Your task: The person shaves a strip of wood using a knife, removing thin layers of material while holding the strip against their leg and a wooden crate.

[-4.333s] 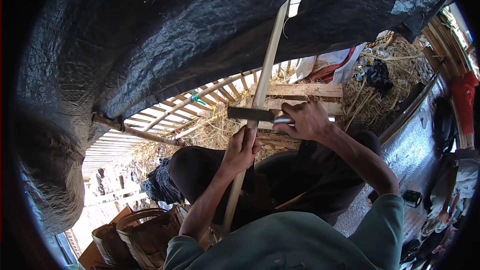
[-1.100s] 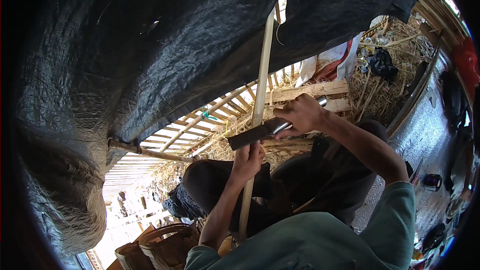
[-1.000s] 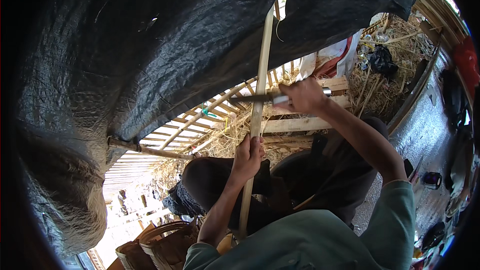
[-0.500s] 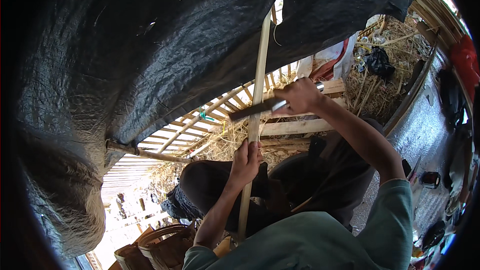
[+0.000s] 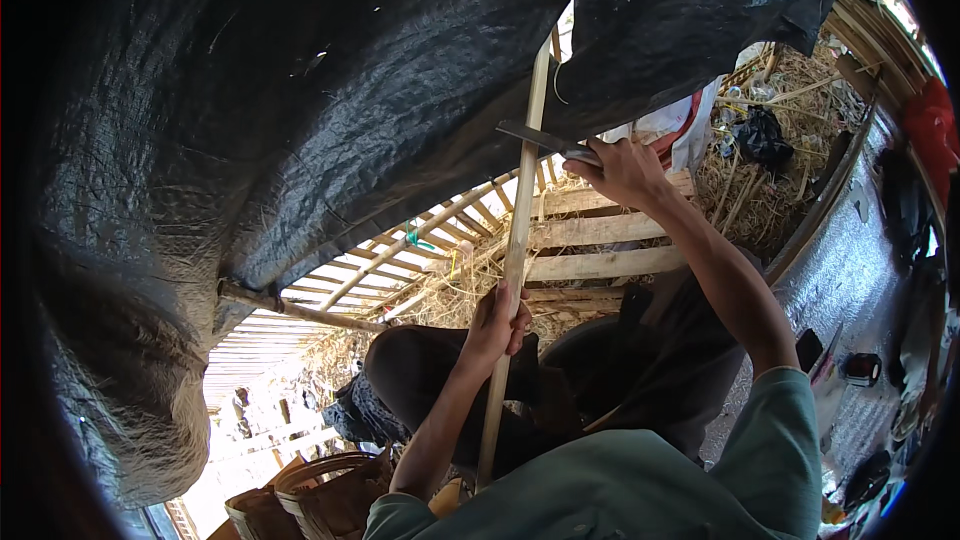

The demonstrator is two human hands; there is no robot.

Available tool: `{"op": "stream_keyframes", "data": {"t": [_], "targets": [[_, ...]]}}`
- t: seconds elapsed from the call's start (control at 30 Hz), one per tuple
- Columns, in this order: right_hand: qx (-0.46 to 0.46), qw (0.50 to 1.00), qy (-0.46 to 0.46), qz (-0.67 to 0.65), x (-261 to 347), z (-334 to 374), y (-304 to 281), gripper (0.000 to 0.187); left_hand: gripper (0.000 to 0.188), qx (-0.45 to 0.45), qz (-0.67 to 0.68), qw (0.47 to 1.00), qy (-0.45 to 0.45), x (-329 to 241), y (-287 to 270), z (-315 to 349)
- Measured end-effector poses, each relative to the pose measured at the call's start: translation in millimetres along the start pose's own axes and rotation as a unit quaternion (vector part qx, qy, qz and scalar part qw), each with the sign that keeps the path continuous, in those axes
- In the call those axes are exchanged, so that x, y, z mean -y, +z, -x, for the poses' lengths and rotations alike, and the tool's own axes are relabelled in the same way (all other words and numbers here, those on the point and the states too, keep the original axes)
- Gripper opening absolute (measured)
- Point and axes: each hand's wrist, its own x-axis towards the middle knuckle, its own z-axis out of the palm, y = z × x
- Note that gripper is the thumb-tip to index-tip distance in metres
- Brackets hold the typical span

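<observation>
A long pale strip, apparently bamboo point(image 5: 520, 220), runs lengthwise from beside my torso up toward the black sheeting. My left hand point(image 5: 497, 322) is wrapped round it at its lower middle, above my lap. In my right hand point(image 5: 628, 175) is the handle of a knife point(image 5: 545, 135), whose dark flat blade lies across the upper part of the strip and seems to touch it. The strip's lower end runs out of sight at my shirt.
Black plastic sheeting point(image 5: 400, 130) hangs ahead and to the left. Wooden slats point(image 5: 600, 230) and straw lie beyond my knees. Woven baskets point(image 5: 325, 495) stand at the lower left. A shiny silver surface point(image 5: 835, 270) to the right holds several small things.
My right hand has moved the knife farther up the strip, away from my left hand. The strip has shifted slightly right, and my left hand keeps its hold.
</observation>
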Motion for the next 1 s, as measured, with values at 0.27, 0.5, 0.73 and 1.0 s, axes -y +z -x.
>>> {"op": "stream_keyframes", "data": {"t": [0.27,0.5,0.73,1.0], "targets": [[-0.06,0.992,-0.108,0.029,17,10,7,0.048,0.043,0.007,0.084,0.996,-0.03,9,2,-1],[-0.062,0.985,-0.162,0.022,19,13,5,0.055,0.038,-0.064,0.034,0.997,0.015,43,25,16],[-0.096,0.977,-0.19,0.024,21,21,3,0.058,0.034,-0.116,-0.03,0.991,0.055,68,32,29],[-0.09,0.98,-0.179,0.016,19,25,1,0.052,0.031,-0.164,-0.118,0.976,0.079,75,33,52]]}}
